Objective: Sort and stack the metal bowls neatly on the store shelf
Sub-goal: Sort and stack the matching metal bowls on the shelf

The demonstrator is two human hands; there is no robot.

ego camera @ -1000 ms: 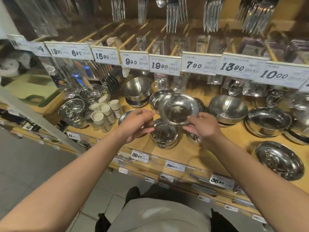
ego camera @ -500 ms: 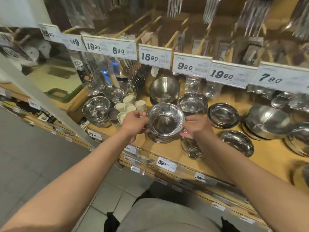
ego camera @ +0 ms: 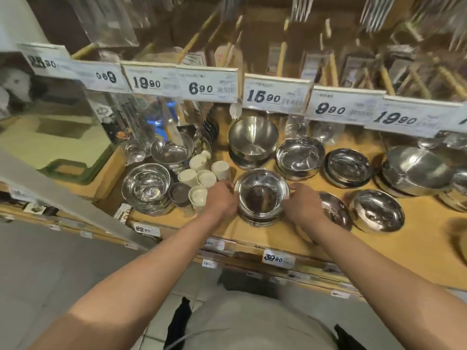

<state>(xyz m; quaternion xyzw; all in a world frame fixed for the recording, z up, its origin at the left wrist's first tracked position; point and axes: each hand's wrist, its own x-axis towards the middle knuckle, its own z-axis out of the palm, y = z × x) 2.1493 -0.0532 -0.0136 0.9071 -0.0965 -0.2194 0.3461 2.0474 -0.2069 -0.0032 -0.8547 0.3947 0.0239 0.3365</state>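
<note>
We hold a steel bowl (ego camera: 261,195) on top of a bowl stack (ego camera: 261,218) at the shelf (ego camera: 252,236) front.

Our left hand (ego camera: 222,199) and right hand (ego camera: 302,202) each seem to curl their fingers on its rim from opposite sides, though blur hides the fingertips. White cups (ego camera: 199,178) stand just left; another bowl stack (ego camera: 299,157) sits behind.

White cups (ego camera: 202,176) cluster on the wooden shelf board (ego camera: 417,253). Behind and left of the cups: blue-handled packaged item (ego camera: 161,122). Far left of the cups: green tray (ego camera: 68,170). Above the cups: price tags (ego camera: 209,84), readable ones 19.90, 6.90, 15.90, 9.90. Hanging cutlery (ego camera: 376,11) at top, blurred.
</note>
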